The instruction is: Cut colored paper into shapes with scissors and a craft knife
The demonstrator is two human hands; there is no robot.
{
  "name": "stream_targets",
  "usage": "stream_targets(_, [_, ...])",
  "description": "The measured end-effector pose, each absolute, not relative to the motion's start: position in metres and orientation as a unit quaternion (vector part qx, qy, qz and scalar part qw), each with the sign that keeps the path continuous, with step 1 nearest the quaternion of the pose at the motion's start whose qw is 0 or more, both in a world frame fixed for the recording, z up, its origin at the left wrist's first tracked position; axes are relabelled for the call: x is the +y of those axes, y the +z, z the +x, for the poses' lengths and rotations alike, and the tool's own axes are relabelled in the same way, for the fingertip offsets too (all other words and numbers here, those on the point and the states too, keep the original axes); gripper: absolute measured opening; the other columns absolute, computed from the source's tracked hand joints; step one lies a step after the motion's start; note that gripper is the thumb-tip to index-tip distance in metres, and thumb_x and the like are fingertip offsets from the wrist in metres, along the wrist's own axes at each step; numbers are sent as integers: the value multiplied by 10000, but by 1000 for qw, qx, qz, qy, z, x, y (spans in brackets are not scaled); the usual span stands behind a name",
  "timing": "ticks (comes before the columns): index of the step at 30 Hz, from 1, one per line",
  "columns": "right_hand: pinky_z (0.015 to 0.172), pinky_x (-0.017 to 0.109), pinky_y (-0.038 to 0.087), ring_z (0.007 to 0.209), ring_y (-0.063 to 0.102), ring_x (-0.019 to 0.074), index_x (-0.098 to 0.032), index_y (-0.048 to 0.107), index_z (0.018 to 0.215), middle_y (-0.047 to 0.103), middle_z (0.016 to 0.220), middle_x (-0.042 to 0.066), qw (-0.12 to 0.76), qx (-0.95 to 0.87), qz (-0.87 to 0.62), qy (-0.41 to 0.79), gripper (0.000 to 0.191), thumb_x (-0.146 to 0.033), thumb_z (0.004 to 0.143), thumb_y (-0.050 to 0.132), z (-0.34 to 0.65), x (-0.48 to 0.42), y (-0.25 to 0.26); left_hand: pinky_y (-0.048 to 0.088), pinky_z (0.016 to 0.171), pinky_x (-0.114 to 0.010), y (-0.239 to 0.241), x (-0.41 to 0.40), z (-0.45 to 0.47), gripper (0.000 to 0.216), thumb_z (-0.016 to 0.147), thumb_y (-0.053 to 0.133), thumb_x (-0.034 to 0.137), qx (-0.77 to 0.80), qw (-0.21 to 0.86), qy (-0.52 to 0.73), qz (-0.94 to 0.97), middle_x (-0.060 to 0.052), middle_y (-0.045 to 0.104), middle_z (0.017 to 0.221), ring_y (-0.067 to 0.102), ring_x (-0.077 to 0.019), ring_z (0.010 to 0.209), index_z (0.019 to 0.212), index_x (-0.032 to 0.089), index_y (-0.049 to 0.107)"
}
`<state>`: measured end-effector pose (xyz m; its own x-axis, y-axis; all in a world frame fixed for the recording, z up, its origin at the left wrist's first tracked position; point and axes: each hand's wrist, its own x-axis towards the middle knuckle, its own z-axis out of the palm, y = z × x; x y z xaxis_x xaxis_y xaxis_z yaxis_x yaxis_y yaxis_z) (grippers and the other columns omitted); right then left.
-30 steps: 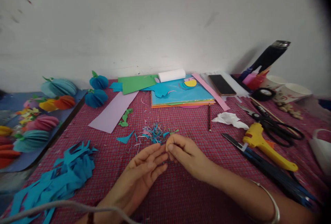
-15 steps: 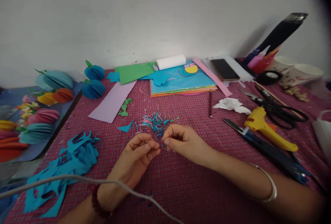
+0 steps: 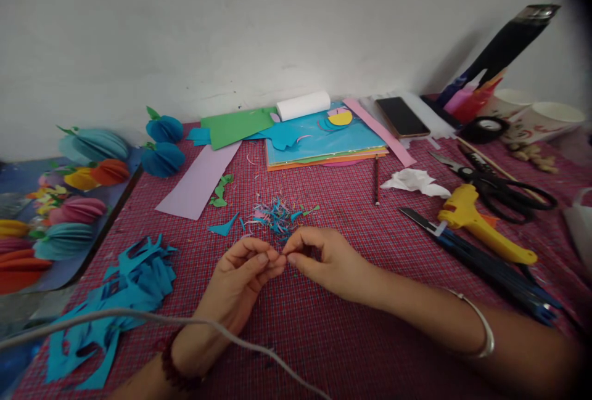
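Observation:
My left hand (image 3: 243,280) hovers over the red checked cloth, thumb pressed to the fingers. Against its fingertips meet those of my right hand (image 3: 326,261), which is closed in a pinch. Whatever lies between the fingertips is too small to make out. Just beyond both hands is a heap of thin paper shreds (image 3: 277,215) in blue, pink and purple. To the left of the heap lie a blue paper triangle (image 3: 224,226) and curled green paper scraps (image 3: 222,190).
Blue paper offcuts (image 3: 134,277) lie at left, near a grey cable (image 3: 139,315) crossing the foreground. At right are a utility knife (image 3: 481,264), yellow glue gun (image 3: 485,227), scissors (image 3: 499,190) and crumpled tissue (image 3: 416,182). Paper pumpkins (image 3: 161,158) and coloured sheets (image 3: 324,141) stand behind.
My right hand has moved slightly left, so its fingertips now touch those of my left hand. The left hand stays nearly in place. The view has shifted a little.

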<state>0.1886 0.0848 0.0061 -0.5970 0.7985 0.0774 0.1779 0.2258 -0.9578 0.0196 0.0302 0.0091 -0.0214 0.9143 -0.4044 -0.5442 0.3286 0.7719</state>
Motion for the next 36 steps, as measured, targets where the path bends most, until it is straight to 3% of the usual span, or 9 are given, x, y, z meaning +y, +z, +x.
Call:
stream_targets(8, [681,329,351,681,550,163,-153,595,773,647,747,37,215,-936,-248,126,175,-125,891,469,192,84,5,564,741,-287,8,27,24,131,670,768,182,526,626,522,242,-22,710,730,680,-144,706,726,147,656])
stream_targets(13, [632,342,306,591,500,168,-159,558,706,607,669,29,206,-952,-227,14,195,-84,862,468,190,84,3,522,863,-330,11,22,27,120,752,704,189,514,627,505,295,-42,699,914,660,-161,862,863,163,665])
stream_targets(19, [632,345,295,587,513,168,-168,550,700,613,663,24,203,-954,-223,-1,182,-54,829,490,190,84,-2,505,901,-400,14,20,26,227,799,650,216,492,632,492,340,-83,626,1166,652,-207,941,1023,191,627])
stream_targets(26, [633,343,288,572,508,158,-172,534,681,610,649,28,206,-959,-195,26,225,-67,855,438,191,82,-4,528,828,-333,19,21,21,236,825,605,226,519,602,428,431,-77,645,1091,630,-210,992,1060,211,619])
stream_targets(32, [670,334,314,587,508,146,-171,546,717,602,635,6,222,-959,-167,53,161,-65,817,477,189,81,-8,521,772,-294,17,20,20,214,858,538,201,533,573,402,475,-61,658,1061,641,-166,885,1058,212,614])
stream_targets(36, [699,333,356,611,535,141,-166,548,709,617,662,6,231,-944,-185,145,129,-53,749,500,189,80,-7,497,793,-276,16,22,18,209,865,530,179,529,545,401,512,-33,673,986,625,-150,873,1042,222,632])
